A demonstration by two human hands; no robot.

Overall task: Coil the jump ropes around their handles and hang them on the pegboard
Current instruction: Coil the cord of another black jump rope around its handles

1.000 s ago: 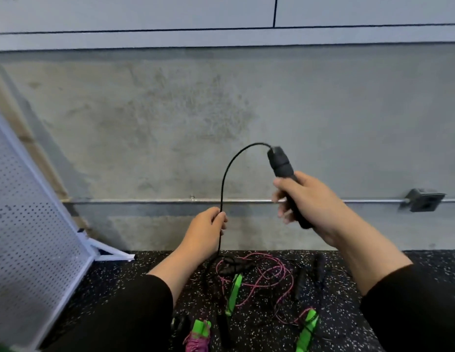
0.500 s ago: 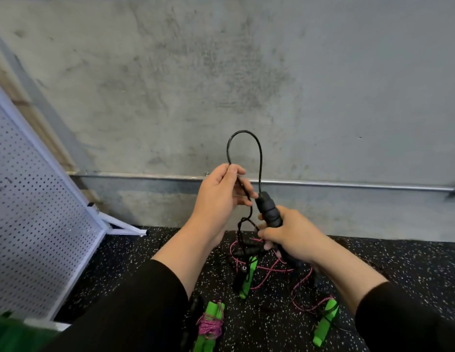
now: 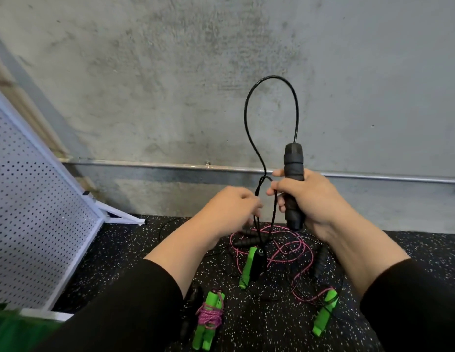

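Right hand [image 3: 310,199], centre frame: fingers wrapped round upright black handle [image 3: 293,184]. Left hand [image 3: 231,212]: blurred, fingers curled at black rope [image 3: 249,138]; grip unclear.

Black handle [image 3: 293,184] raised upright; left hand [image 3: 231,209] dropped, seemingly off cord [image 3: 249,138].

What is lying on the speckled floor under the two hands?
A tangle of loose pink rope with green foam handles, black handles, and one coiled green-handled bundle. The forearms hide part of it.

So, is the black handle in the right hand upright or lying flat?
Upright. The black handle stands vertically in the right hand, rope end up.
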